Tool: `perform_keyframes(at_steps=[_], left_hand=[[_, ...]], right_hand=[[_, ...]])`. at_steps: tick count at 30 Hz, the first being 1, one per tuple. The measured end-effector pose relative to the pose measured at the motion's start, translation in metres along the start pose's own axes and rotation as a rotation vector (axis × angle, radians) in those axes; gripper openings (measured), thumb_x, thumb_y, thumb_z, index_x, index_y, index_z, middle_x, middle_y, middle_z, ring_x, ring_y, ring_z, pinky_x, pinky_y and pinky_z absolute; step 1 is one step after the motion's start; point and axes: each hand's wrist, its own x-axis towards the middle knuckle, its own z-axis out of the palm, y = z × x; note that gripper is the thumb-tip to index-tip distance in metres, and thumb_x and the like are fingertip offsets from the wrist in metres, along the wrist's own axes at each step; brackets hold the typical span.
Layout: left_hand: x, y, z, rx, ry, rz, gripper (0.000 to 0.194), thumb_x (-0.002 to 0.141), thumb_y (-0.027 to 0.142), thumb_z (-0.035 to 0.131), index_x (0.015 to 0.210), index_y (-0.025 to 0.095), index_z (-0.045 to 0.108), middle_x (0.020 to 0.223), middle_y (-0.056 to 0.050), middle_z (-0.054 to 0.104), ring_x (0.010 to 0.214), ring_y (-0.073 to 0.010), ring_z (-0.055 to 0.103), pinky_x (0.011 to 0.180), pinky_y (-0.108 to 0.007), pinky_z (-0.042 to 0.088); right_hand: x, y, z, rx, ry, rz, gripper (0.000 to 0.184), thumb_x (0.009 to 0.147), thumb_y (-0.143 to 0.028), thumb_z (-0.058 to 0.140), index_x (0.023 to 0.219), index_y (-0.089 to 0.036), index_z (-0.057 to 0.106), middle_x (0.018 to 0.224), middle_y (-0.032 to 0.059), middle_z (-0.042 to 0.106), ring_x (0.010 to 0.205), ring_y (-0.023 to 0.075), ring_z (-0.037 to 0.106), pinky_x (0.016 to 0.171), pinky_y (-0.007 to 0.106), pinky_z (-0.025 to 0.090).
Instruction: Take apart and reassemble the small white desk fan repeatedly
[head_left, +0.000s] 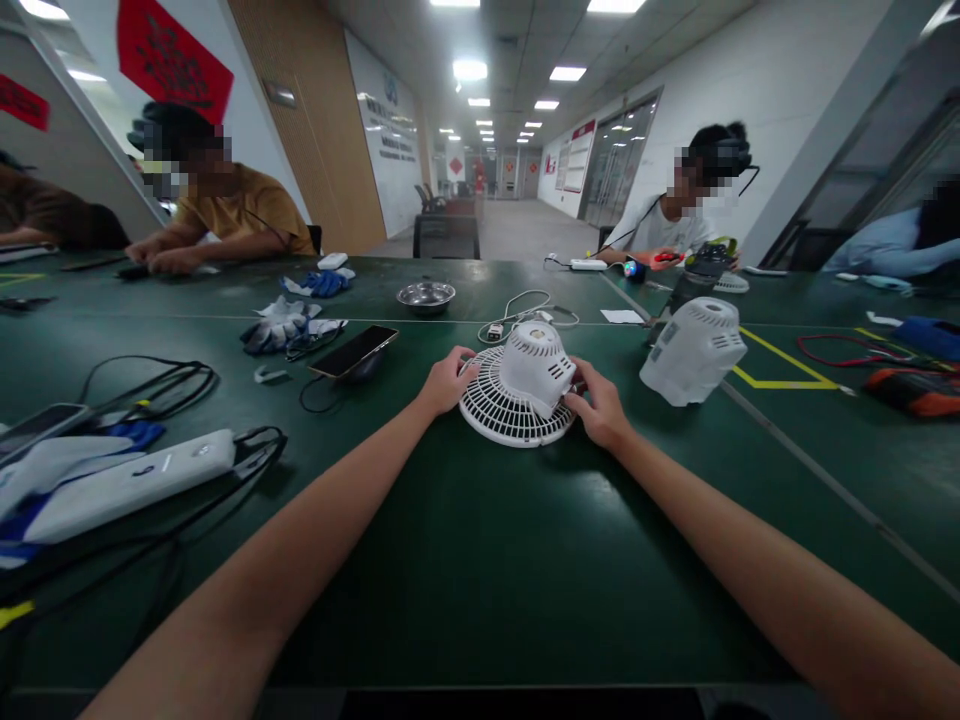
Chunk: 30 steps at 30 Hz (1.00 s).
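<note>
A white fan head (536,365) lies grille-down on the green table, its vented motor housing facing up. My left hand (448,378) grips the left rim of the round grille, thumb on top. On the other side, my right hand (598,402) holds the fan head by its right side, close to the housing; some fingertips are hidden behind it. A pale cord (534,300) with a plug lies coiled just behind the fan head. To the right of my right hand stands a separate white plastic housing (694,352) with vent slots.
A metal bowl (426,297), a phone (356,352) and work gloves (281,325) lie to the left. Nearer are a white power bank-like device (135,487) and black cables (154,375). An orange-black meter (915,390) lies far right. Several people sit around the table.
</note>
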Motion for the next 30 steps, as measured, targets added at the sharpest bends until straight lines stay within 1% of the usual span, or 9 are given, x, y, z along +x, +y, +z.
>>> perform_keyframes(at_steps=[3,6,10,14,17,19,22,27,30], left_hand=[[-0.009,0.004,-0.002,-0.008,0.026,-0.048,0.035,0.095,0.043,0.051,0.119,0.019,0.059,0.093,-0.006,0.071,0.084,-0.0221,0.067,0.077,-0.034,0.049],[-0.019,0.011,-0.005,-0.050,0.071,-0.092,0.033,0.097,0.044,0.048,0.116,0.019,0.059,0.093,-0.006,0.071,0.083,-0.0216,0.067,0.076,-0.033,0.049],[-0.034,0.023,-0.008,-0.268,0.199,0.011,0.044,0.102,0.048,0.032,0.120,0.017,0.058,0.103,-0.008,0.071,0.089,-0.0205,0.067,0.081,-0.034,0.050],[-0.041,0.034,-0.001,-0.509,0.351,0.063,0.052,0.104,0.051,0.024,0.135,0.020,0.052,0.127,-0.012,0.065,0.110,-0.0197,0.064,0.090,-0.033,0.052],[-0.041,0.041,0.011,-0.677,0.246,-0.078,0.046,0.101,0.051,0.041,0.130,0.019,0.057,0.128,-0.013,0.066,0.111,-0.0203,0.065,0.090,-0.034,0.054],[-0.039,0.044,0.017,-0.888,0.122,-0.154,0.040,0.098,0.047,0.050,0.120,0.015,0.061,0.118,-0.014,0.071,0.103,-0.0216,0.069,0.087,-0.036,0.057],[-0.035,0.044,0.022,-1.072,0.124,-0.288,0.028,0.090,0.038,0.067,0.102,0.013,0.066,0.094,-0.010,0.075,0.083,-0.0200,0.073,0.082,-0.038,0.061],[-0.033,0.039,0.024,-0.986,0.144,-0.332,0.022,0.081,0.032,0.079,0.087,0.012,0.071,0.083,-0.009,0.076,0.068,-0.0183,0.071,0.070,-0.037,0.063],[-0.032,0.038,0.024,-0.889,0.178,-0.325,0.022,0.080,0.032,0.079,0.087,0.012,0.072,0.082,-0.009,0.076,0.068,-0.0204,0.072,0.067,-0.037,0.063]], right_hand=[[-0.005,-0.016,0.006,-0.021,0.014,0.039,0.079,0.081,-0.051,0.066,0.149,-0.023,0.037,0.134,0.0135,0.062,0.108,0.0323,0.064,0.091,0.049,0.053],[-0.006,-0.029,0.013,-0.095,0.077,0.101,0.096,0.070,-0.050,0.079,0.150,-0.024,0.035,0.137,0.0150,0.060,0.113,0.0351,0.064,0.098,0.053,0.051],[-0.006,-0.039,0.013,0.005,0.199,0.181,0.092,0.066,-0.050,0.083,0.145,-0.025,0.042,0.126,0.0128,0.068,0.106,0.0336,0.067,0.095,0.053,0.053],[-0.008,-0.049,0.013,0.421,0.343,0.379,0.071,0.072,-0.054,0.076,0.131,-0.022,0.051,0.114,0.0103,0.072,0.094,0.0285,0.070,0.083,0.046,0.058],[-0.013,-0.057,0.020,0.737,0.240,0.486,0.048,0.087,-0.060,0.054,0.116,-0.023,0.060,0.100,0.0067,0.075,0.091,0.0268,0.072,0.079,0.044,0.059],[-0.017,-0.058,0.023,0.872,0.095,0.546,0.046,0.092,-0.062,0.043,0.108,-0.024,0.065,0.091,0.0054,0.076,0.090,0.0266,0.072,0.078,0.045,0.059],[-0.020,-0.056,0.022,0.950,-0.063,0.601,0.047,0.092,-0.063,0.042,0.101,-0.024,0.068,0.085,0.0041,0.076,0.089,0.0262,0.072,0.079,0.045,0.059],[-0.016,-0.052,0.016,1.020,-0.186,0.617,0.048,0.091,-0.062,0.042,0.099,-0.023,0.069,0.086,0.0061,0.076,0.093,0.0280,0.072,0.081,0.046,0.059],[-0.014,-0.046,0.020,0.930,-0.180,0.520,0.050,0.092,-0.062,0.038,0.109,-0.024,0.066,0.090,0.0064,0.075,0.092,0.0281,0.072,0.080,0.047,0.059]])
